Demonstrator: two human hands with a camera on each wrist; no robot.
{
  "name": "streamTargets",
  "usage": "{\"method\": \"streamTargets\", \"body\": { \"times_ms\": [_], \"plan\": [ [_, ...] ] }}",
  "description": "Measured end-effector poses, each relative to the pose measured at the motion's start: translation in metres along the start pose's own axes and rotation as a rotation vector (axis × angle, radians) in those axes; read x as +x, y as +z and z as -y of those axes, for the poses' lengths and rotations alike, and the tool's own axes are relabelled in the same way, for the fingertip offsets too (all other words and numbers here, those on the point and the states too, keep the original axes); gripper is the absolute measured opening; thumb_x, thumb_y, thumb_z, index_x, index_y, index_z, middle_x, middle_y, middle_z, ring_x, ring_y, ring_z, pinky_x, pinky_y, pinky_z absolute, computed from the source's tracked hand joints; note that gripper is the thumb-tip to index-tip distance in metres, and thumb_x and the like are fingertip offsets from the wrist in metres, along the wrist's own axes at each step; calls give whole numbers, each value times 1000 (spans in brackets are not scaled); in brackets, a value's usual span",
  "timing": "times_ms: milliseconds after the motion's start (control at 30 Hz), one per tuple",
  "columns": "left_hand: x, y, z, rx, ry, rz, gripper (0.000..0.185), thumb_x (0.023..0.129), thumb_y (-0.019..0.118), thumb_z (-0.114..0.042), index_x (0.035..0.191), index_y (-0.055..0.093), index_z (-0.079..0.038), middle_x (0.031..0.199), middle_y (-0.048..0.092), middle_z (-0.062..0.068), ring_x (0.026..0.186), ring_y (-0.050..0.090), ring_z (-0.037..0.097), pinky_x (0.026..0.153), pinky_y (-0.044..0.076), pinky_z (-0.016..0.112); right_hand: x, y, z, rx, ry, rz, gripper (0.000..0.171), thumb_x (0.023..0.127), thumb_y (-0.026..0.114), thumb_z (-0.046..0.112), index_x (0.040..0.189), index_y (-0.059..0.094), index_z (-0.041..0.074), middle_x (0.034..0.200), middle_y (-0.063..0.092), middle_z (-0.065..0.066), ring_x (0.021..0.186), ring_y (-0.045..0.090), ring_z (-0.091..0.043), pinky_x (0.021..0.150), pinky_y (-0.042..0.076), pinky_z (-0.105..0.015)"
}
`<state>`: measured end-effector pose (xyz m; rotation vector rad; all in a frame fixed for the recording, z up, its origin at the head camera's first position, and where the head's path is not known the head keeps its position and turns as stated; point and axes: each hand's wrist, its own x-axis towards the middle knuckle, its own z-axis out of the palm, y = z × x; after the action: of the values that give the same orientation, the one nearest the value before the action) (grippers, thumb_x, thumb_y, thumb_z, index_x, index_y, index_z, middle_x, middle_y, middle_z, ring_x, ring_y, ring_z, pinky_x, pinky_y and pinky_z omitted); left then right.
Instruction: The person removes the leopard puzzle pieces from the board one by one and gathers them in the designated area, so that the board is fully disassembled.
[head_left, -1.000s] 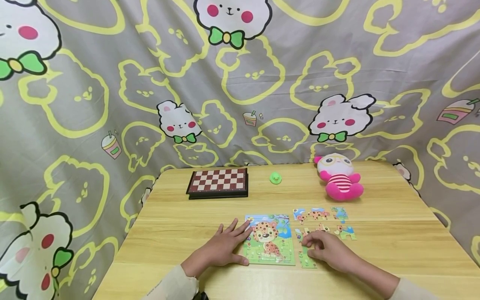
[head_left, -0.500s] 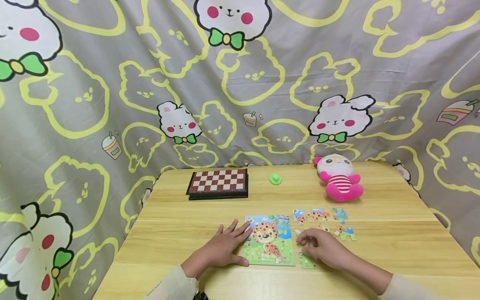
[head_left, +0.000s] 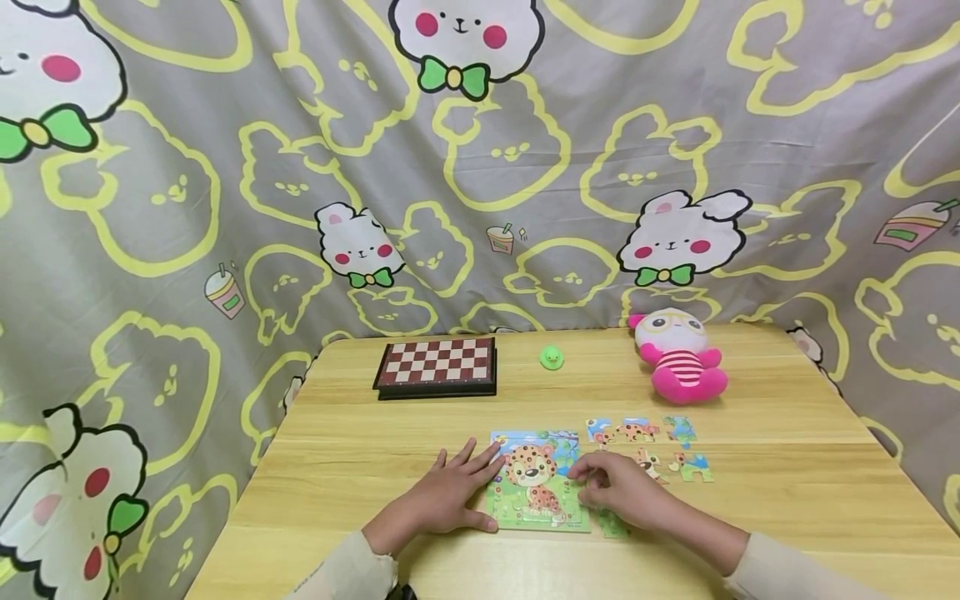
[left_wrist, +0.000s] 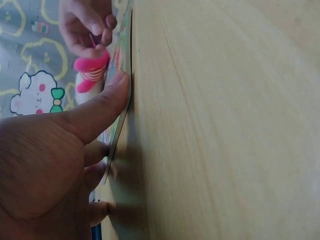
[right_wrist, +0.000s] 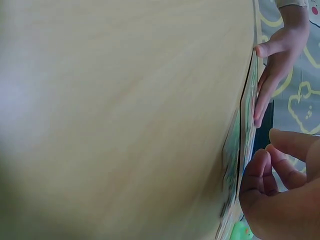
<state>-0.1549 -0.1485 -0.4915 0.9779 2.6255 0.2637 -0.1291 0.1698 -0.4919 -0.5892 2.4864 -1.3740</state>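
The left hand [head_left: 448, 497] rests at the left side of a square leopard puzzle board [head_left: 534, 521], its fingers spread on the picture. In the left wrist view the thumb [left_wrist: 102, 110] lies along the board's edge. The right hand [head_left: 622, 490] hovers over the board's right edge, fingers loosely curled. In the right wrist view its thumb and index fingertips [right_wrist: 272, 135] stand close together, with nothing visible between them. Several puzzle pieces [head_left: 636, 428] lie right of the board, among them a green piece [head_left: 613, 525] partly hidden under the right hand.
Toward the back of the wooden table [head_left: 337, 467] are a chessboard case [head_left: 435, 363], a small green duck [head_left: 551, 358] and a pink-and-white plush toy [head_left: 681, 358]. A patterned curtain [head_left: 465, 167] hangs behind the table.
The right hand has moved left from the loose pieces to above the board's right edge. The left hand has stayed in place.
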Motion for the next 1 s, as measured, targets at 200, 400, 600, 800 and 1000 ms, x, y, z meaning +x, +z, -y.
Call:
{"method": "streamTargets", "body": {
  "times_ms": [200,400,600,800,1000],
  "plan": [
    [0,0,0,0,4,-1,93,82,56,-69,157,15,-31,164,5,-9,150,5,34,108,16,72,10,10,9,16,0,16,25,84,74,8,109,68,6,101,65,-4,81,56,-12,69,50,-22],
    [1,0,0,2,2,-2,93,82,56,-69,157,15,-31,164,5,-9,150,6,34,108,17,72,19,21,14,19,-33,21,26,83,74,5,109,68,5,102,65,-4,80,57,-11,69,51,-22],
    [1,0,0,9,6,-5,93,83,56,-68,157,15,-30,164,5,-8,150,6,35,108,17,72,27,29,19,30,-27,50,27,83,74,5,109,69,6,98,65,-5,78,58,-14,64,50,-24],
    [0,-1,0,13,8,-8,93,83,56,-68,158,16,-30,164,6,-8,150,7,35,108,17,72,29,33,18,36,-38,75,30,82,75,6,111,67,4,100,65,-5,79,57,-14,64,50,-24],
    [0,-1,-1,3,1,-5,93,83,57,-68,157,16,-30,164,6,-8,150,6,35,108,17,72,31,37,18,7,-48,72,35,80,78,6,113,66,3,99,62,-4,74,55,-11,62,50,-24]
  ]
}}
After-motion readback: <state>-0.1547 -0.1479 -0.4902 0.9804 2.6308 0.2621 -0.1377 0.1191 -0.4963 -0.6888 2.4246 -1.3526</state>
